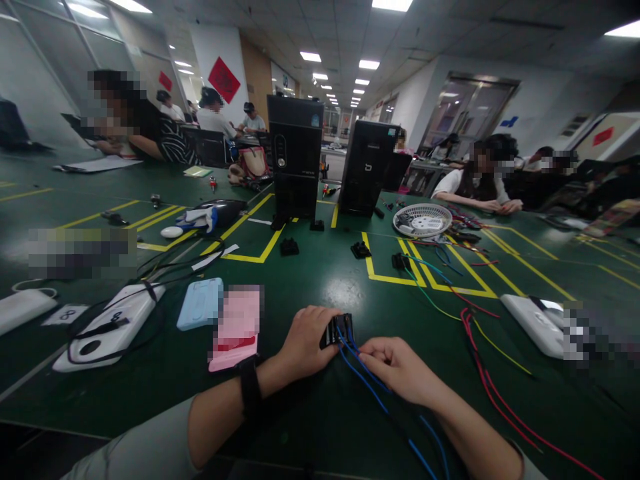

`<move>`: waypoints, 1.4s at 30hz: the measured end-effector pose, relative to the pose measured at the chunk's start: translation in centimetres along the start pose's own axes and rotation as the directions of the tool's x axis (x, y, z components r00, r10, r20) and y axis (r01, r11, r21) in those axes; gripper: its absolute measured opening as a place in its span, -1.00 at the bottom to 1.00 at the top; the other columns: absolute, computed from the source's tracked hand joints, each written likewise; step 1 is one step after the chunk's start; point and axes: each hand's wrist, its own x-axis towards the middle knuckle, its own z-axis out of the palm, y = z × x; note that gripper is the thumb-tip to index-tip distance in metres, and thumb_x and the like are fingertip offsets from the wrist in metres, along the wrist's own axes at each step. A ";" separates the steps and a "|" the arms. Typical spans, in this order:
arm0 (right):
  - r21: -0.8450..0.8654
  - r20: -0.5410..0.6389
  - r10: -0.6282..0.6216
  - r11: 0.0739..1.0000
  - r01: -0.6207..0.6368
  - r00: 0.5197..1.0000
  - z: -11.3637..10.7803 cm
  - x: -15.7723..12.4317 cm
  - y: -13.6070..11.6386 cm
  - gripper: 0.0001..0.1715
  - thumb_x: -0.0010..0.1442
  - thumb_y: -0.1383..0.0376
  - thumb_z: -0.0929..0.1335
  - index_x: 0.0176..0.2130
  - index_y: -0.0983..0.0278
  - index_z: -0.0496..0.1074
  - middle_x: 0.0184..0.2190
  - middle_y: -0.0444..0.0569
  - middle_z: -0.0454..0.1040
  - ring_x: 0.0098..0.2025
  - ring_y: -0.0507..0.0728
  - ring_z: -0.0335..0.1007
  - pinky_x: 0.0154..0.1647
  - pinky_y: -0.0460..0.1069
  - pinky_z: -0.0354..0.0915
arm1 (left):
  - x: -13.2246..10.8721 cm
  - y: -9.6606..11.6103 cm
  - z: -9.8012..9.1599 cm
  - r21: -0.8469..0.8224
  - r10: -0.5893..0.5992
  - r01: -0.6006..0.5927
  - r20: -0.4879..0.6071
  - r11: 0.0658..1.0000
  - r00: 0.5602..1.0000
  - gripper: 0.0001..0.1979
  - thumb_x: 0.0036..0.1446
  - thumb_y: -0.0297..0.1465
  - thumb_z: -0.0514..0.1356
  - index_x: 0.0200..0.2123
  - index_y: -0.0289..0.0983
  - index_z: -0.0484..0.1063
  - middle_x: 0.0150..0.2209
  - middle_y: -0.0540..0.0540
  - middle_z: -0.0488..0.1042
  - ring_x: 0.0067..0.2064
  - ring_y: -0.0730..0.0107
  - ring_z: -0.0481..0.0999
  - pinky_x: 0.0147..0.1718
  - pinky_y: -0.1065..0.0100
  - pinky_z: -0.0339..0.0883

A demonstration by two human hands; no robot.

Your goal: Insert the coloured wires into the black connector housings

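A small black block with a row of slots, like a terminal block (343,329), is gripped by my left hand (311,339) near the front middle of the table. Blue wires (369,385) run from its near face down toward the table's front edge. My right hand (393,367) pinches one blue wire just to the right of the block. How deep the wire ends sit in the slots is too small to tell. Left of my hands lie a pink case or phone (235,327) and a light blue flat case (201,303).
Two black computer towers (296,157) stand at the back. Small black blocks (289,247) lie midway. To the right are red wires (480,363), a white basket (423,220) and a white device (533,325). Another white device (107,327) lies left. People sit around the table.
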 end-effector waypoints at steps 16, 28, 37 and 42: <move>0.033 0.054 0.001 0.999 -0.002 0.999 -0.1 -0.6 -0.7 -0.57 0.22 0.05 0.26 -0.34 0.38 0.43 -0.67 -0.25 0.13 -0.64 -0.08 -0.03 -0.65 -0.15 -0.09 | -0.1 0.2 0.0 0.007 0.003 -0.003 -0.002 1.000 1.000 -0.54 -0.04 -0.40 0.24 -0.01 -0.16 0.29 -0.05 -0.09 0.41 -0.02 0.10 0.33 -0.01 0.11 0.12; -0.350 -0.053 -0.105 0.933 0.080 0.993 0.0 0.1 0.0 -0.75 0.20 0.23 0.27 -0.41 0.31 0.44 -0.68 -0.23 0.18 -0.61 -0.04 0.06 -0.54 -0.12 -0.01 | 0.0 0.1 0.0 -0.007 0.000 0.000 -0.003 1.000 1.000 -0.55 -0.02 -0.39 0.24 -0.01 -0.17 0.28 -0.06 -0.10 0.41 -0.02 0.10 0.33 -0.01 0.10 0.12; -0.280 -0.093 -0.167 0.950 0.135 0.982 -0.5 -1.0 -1.5 -0.60 0.28 0.13 0.20 -0.32 0.32 0.49 -0.66 -0.22 0.14 -0.60 -0.03 -0.02 -0.58 -0.11 -0.06 | 0.0 0.2 0.1 0.002 0.004 -0.004 -0.016 1.000 1.000 -0.57 -0.01 -0.37 0.23 -0.03 -0.16 0.30 -0.07 -0.09 0.41 -0.03 0.11 0.34 -0.02 0.11 0.14; -0.382 -0.033 -0.131 0.918 0.109 0.991 -0.4 -0.7 -0.7 -0.65 0.27 0.18 0.21 -0.35 0.28 0.50 -0.64 -0.18 0.25 -0.58 -0.02 0.09 -0.54 -0.11 -0.02 | 0.0 0.1 0.1 0.007 0.006 -0.006 -0.017 1.000 1.000 -0.55 -0.02 -0.38 0.24 -0.01 -0.16 0.28 -0.05 -0.10 0.41 -0.01 0.11 0.34 -0.02 0.11 0.14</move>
